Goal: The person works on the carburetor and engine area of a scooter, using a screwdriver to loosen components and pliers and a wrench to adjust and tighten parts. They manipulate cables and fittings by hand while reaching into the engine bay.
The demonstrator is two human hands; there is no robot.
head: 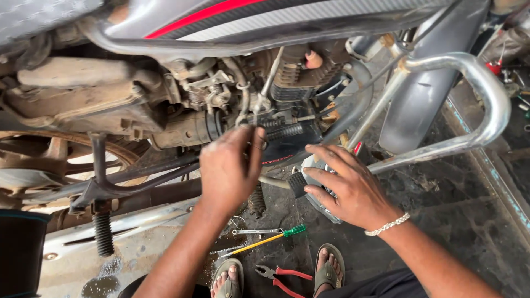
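Left hand (229,168) closed round a small part at the motorcycle engine (243,105), fingertips hidden. Right hand (345,185) open, fingers spread, pressed flat on the grey engine cover (323,207) below. Green-handled screwdriver (270,239) and red pliers (281,276) on floor by feet.

Motorcycle body (309,16): grey, red stripe. Crash guard (486,88): shiny chrome. Screwdriver (265,240): yellow shaft, green handle. Pliers (281,278): red handles. Bracelet (388,225): silver beads. Floor (441,209): dark, oil-stained. Sandals (328,273): olive-grey.
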